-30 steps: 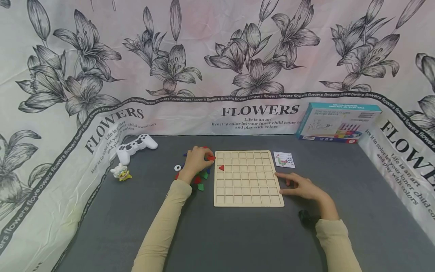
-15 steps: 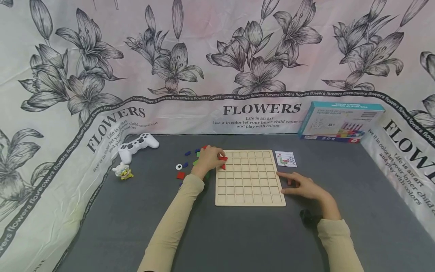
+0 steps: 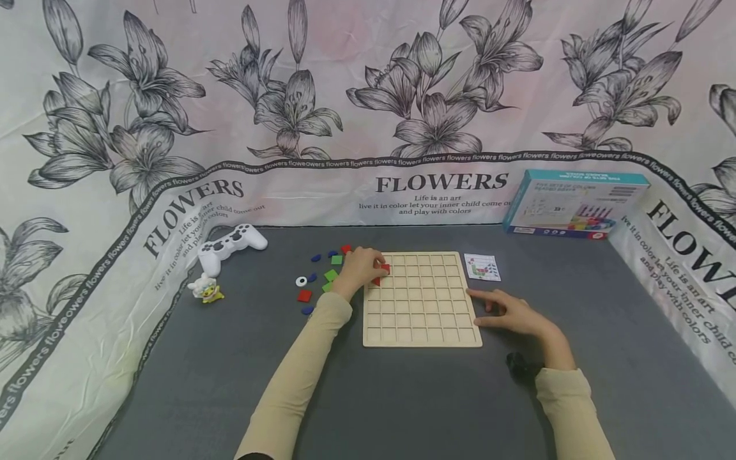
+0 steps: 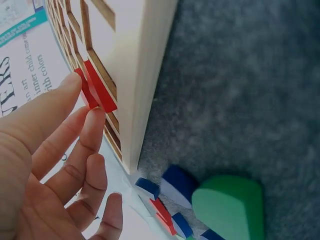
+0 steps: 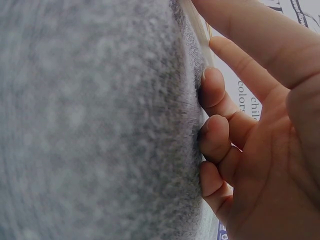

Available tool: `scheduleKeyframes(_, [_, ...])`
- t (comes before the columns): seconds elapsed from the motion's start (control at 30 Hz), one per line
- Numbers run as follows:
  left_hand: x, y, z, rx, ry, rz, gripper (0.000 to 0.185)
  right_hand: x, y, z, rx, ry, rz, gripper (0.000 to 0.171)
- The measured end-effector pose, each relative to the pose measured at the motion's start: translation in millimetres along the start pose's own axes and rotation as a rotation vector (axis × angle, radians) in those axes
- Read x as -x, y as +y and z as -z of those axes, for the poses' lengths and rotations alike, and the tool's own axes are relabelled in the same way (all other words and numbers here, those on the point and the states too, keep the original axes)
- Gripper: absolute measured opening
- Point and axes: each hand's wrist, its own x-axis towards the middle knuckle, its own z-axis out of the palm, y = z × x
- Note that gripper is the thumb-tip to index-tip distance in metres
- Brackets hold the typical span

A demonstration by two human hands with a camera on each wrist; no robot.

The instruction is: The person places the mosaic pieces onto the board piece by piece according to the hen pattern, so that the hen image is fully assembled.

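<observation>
The red tile (image 3: pixel 384 269) sits at the upper-left corner of the wooden grid board (image 3: pixel 422 319), tilted partly into a cell near the board's left edge; the left wrist view shows the same red tile (image 4: pixel 95 90) leaning against the board's cell wall. The left hand (image 3: pixel 361 268) pinches this tile: its fingers (image 4: pixel 92 132) are curled lightly, with two fingertips closed on the tile's edge. A second red piece shows just below the hand on the board, mostly hidden.

The right hand (image 3: pixel 512 314) rests at the board's right edge. Its fingers (image 5: pixel 215 92) are relaxed and slightly bent, with the tips pressed on the grey worktop (image 3: pixel 402 396); they hold nothing.

Left of the board lies a loose group of pieces: green tiles (image 3: pixel 331 275), blue pieces (image 3: pixel 315 259), a red square (image 3: pixel 304 295) and a white ring (image 3: pixel 301 281). A pattern card (image 3: pixel 482 267) lies just beside the board's upper-right corner. Further out, a white game controller (image 3: pixel 232 247) and a small toy figure (image 3: pixel 205 289) sit near the worktop's left edge, and a teal game box (image 3: pixel 575 203) leans against the flower-printed backdrop (image 3: pixel 368 96) at the rear right.
</observation>
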Motion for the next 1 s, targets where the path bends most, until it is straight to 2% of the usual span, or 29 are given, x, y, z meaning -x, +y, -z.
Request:
scheduleKeyframes(0.47, [-0.4, -1.1, -1.4, 0.057, -0.041, -0.038, 0.019, -0.4, -0.3, 0.2, 0.002, -0.001, -0.004, 0.067])
scheduleKeyframes(0.63, [3.0, -2.9, 1.4, 0.064, -0.025, -0.030, 0.021, -0.7, -0.6, -0.3, -0.005, -0.004, -0.007, 0.067])
scheduleKeyframes(0.77, [11.4, -5.1, 8.9, 0.095, 0.008, -0.029, 0.022, -0.7, -0.2, -0.5, -0.003, -0.006, -0.007, 0.067])
scheduleKeyframes(1.0, [26.4, -24.1, 17.2, 0.066, 0.069, -0.050, 0.024, -0.4, 0.1, -1.4, -0.016, 0.009, 0.009, 0.066])
